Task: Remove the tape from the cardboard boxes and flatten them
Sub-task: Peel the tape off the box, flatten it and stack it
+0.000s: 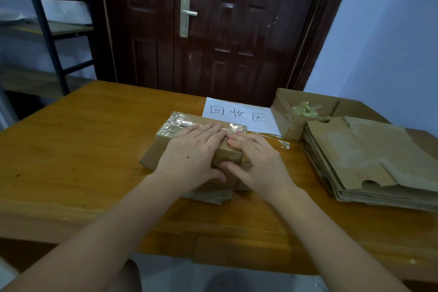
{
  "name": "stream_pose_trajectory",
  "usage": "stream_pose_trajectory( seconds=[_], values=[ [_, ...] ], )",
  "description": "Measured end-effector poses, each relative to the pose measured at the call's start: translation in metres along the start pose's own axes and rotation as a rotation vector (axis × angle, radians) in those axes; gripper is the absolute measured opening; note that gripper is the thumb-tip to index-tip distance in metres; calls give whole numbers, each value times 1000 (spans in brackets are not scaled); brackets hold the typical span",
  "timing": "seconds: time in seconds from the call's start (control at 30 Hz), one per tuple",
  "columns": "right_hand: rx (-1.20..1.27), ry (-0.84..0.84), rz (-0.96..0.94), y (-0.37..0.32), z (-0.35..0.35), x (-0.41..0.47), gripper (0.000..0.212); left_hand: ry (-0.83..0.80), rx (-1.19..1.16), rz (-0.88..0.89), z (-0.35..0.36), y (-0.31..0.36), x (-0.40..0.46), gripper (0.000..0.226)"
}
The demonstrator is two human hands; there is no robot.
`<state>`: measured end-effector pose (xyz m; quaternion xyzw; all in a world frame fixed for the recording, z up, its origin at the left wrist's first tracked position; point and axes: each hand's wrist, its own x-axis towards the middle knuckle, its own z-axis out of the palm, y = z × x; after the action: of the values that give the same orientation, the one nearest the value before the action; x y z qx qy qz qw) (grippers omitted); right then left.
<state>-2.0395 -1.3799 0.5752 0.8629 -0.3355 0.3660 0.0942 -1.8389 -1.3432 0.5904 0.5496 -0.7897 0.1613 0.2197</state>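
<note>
A small brown cardboard box (pixel 227 155) sits in the middle of the wooden table (pixel 71 149), its far top wrapped in clear shiny tape (pixel 175 123). Both hands lie on it. My left hand (pixel 192 156) covers the left part of the top, thumb at the near edge. My right hand (pixel 258 161) rests on the right part, fingertips meeting the left hand's along the taped seam. The box stands on more flat cardboard (pixel 208 194). A loose strip of clear tape (pixel 282 143) lies on the table just right of the box.
A stack of flattened boxes (pixel 369 161) lies at the right. Behind it stands an open box (pixel 301 111) holding crumpled tape. A white sheet with handwritten characters (pixel 239 114) lies behind the small box. A dark door and metal shelving stand beyond the table.
</note>
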Motion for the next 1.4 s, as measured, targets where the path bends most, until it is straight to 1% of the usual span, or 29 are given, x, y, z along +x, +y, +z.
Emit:
stream_pose_trajectory(
  seconds=[0.27, 0.43, 0.5, 0.57, 0.6, 0.67, 0.73, 0.83, 0.9, 0.97, 1.03, 1.13, 1.23, 1.4],
  values=[
    [-26, 105, -62, -6, -2, 5, 28, -1, -8, 2, -1, 0, 0, 109],
    [10, 80, -67, -8, -7, 9, 26, -6, -1, 10, 0, -2, 1, 110],
    [80, 13, 8, -9, -11, 9, 32, -5, 2, 13, 0, -2, 1, 111],
    [157, -96, 142, -9, -15, 6, 47, -3, 3, 15, 0, -2, 1, 111],
    [175, -131, 179, -8, -16, 5, 52, -3, 2, 18, 0, -2, 1, 111],
    [166, -163, 188, -6, -16, 2, 55, 0, 1, 22, 0, -2, 1, 110],
    [127, -160, 190, -7, -14, 0, 58, -4, 7, 20, 0, -2, 1, 109],
    [80, -102, 194, -11, -11, 0, 62, -1, 6, 19, -1, -1, 0, 106],
    [77, -115, 192, -13, -11, 0, 70, 1, -7, 21, -1, -1, 0, 103],
    [74, -116, 181, -12, -11, -1, 73, 5, -15, 23, -1, -1, 0, 101],
    [57, -99, 191, -13, -10, 0, 70, 0, -11, 19, 0, -2, 0, 103],
    [20, -5, 175, -17, -5, 2, 54, -4, -4, 18, 2, -2, 0, 106],
    [-23, 68, 117, -18, 0, 3, 42, 3, -9, 18, 3, -2, 0, 106],
    [-6, 101, 29, -11, 0, 5, 36, 11, -3, 25, 4, -4, 1, 108]
  ],
)
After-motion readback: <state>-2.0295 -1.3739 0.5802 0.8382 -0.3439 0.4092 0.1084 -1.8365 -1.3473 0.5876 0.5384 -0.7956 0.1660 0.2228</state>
